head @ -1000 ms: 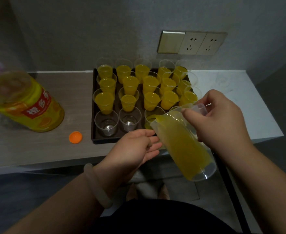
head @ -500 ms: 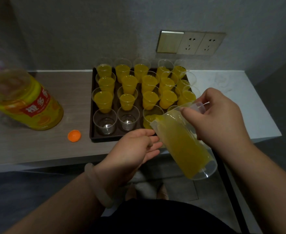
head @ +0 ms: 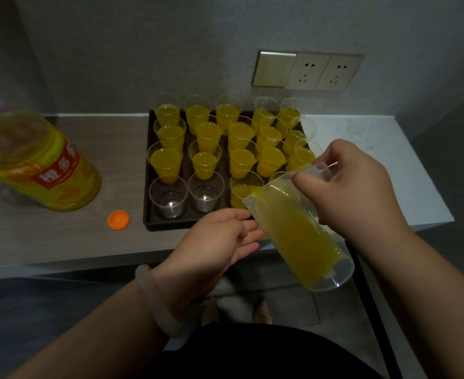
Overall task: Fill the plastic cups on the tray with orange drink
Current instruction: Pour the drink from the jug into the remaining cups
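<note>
Orange drink has crept higher in the third front-row clear plastic cup (head: pixel 243 191) over the last second, so we're mid-pour. Two empty clear plastic cups (head: pixel 168 196) wait beside it on the dark rectangular tray (head: pixel 146 214), which sits on the wood-look counter (head: pixel 61 236). Our right hand (head: pixel 353 192) has its fingers curled round the top of the tilted see-through plastic jug (head: pixel 296 228). Our left hand (head: pixel 214 242) is palm-up with its fingers loose, by the spout. Thin, slick, tapered cups look easy to tip.

right hand (head: pixel 353 192) tilting jug (head: pixel 299 236) over cup (head: pixel 245 187), left hand (head: pixel 214 242) by tray (head: pixel 170 225)
</note>
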